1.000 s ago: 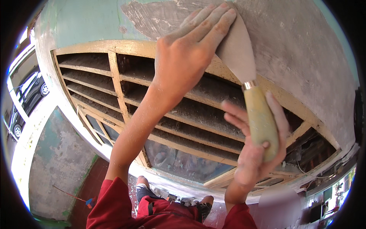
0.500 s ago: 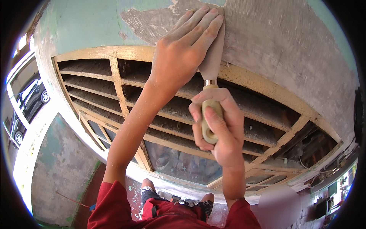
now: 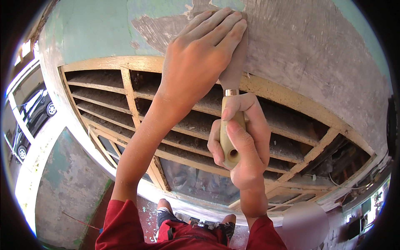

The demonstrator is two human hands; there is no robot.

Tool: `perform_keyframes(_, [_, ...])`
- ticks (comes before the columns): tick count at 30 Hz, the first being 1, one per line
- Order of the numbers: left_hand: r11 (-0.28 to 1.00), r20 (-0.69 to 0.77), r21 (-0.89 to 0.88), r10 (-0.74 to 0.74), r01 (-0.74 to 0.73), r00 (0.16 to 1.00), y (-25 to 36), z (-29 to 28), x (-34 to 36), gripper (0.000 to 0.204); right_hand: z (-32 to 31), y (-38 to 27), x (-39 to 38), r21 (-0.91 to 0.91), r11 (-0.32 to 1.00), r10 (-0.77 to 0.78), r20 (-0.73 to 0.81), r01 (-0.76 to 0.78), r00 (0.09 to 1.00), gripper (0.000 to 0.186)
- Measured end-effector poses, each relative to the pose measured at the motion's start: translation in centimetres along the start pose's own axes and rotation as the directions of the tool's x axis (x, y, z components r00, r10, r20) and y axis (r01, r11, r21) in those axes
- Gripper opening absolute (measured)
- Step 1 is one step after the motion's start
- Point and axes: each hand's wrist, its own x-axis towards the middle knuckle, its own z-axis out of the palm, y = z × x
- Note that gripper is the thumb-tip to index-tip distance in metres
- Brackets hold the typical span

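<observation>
My left hand lies with outstretched, dusty fingers over the wide metal blade of a scraper, pressing it against the wall. Around the blade the wall shows rough grey patches and scraped pale green paint. My right hand, fingers wrapped round the scraper's cream handle, grips it below the blade, in front of a wooden louvred vent frame with dark, dirty slats.
Glass panes sit below the slats. At left stand a weathered wall panel and a dark car outside. A loose cable hangs at right. Paint flakes litter the red floor below.
My right hand has swung left and closed round the handle, bringing the scraper upright beneath my left hand. Since half a second ago both hands have shifted slightly.
</observation>
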Motion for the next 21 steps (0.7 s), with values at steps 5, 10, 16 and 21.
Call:
perform_keyframes(5, [0.997, 0.056, 0.042, -0.066, 0.064, 0.996, 0.6, -0.8, 0.2, 0.036, -0.4, -0.2, 0.0, 0.054, 0.998, 0.020, 0.015, -0.021, 1.000, 0.012])
perform_keyframes(10, [0.996, 0.077, 0.052, -0.073, 0.069, 0.994, 1.0, -1.3, 0.4, 0.038, -0.7, -0.4, -0.3, 0.090, 0.995, 0.041, 0.032, -0.044, 0.999, 0.014])
perform_keyframes(16, [0.993, 0.091, -0.013, -0.116, 0.118, 0.989, 0.7, -1.3, 0.6, 0.044, 0.4, -0.5, 0.3, 0.024, 0.999, 0.036, -0.060, -0.035, 0.998, 0.015])
perform_keyframes(21, [0.993, 0.094, -0.027, -0.112, 0.115, 0.989, 1.0, -1.5, 0.8, 0.048, -0.9, -0.1, 0.2, 0.142, 0.989, 0.026, 0.039, -0.031, 0.999, 0.014])
